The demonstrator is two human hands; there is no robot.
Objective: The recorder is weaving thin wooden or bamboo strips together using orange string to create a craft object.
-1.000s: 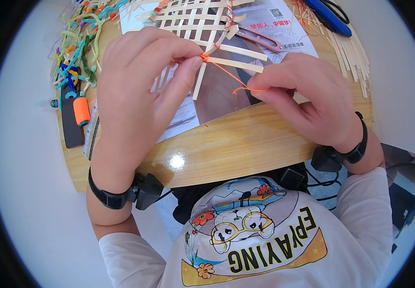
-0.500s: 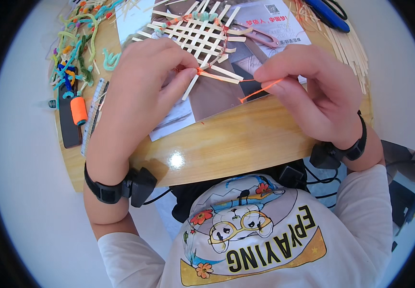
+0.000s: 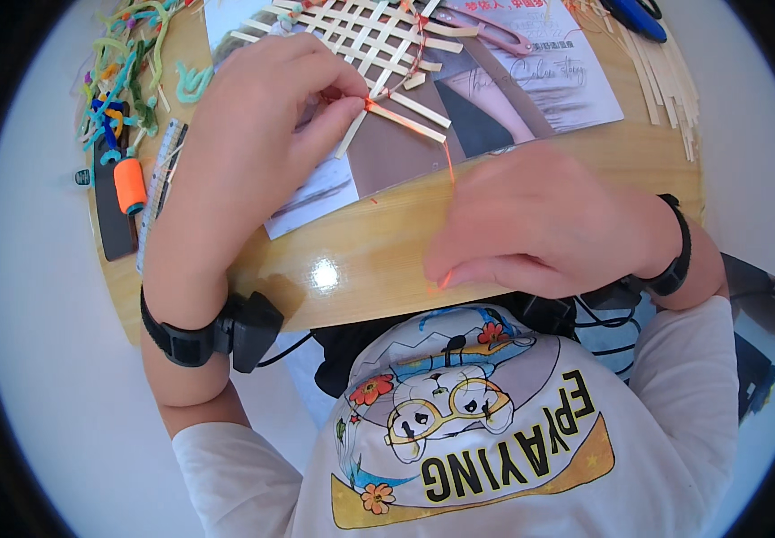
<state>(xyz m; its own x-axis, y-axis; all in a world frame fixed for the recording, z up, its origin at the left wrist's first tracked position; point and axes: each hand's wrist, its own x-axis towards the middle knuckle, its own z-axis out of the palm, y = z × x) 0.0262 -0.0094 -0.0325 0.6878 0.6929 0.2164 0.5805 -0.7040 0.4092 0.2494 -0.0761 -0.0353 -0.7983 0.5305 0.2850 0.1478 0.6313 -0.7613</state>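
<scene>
The left hand (image 3: 266, 130), bent inward, pinches the woven lattice (image 3: 370, 42); the right hand (image 3: 544, 220), back upward, grips orange thread (image 3: 449, 163).

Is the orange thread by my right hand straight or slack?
Nearly straight: from the pale strip to your right hand, the orange thread shows no sag. Behind the hand, I cannot tell.

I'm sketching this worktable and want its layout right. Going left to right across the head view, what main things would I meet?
Orange thread spool → turquoise fuzzy piece → left hand → right hand → loose pale strips.
</scene>
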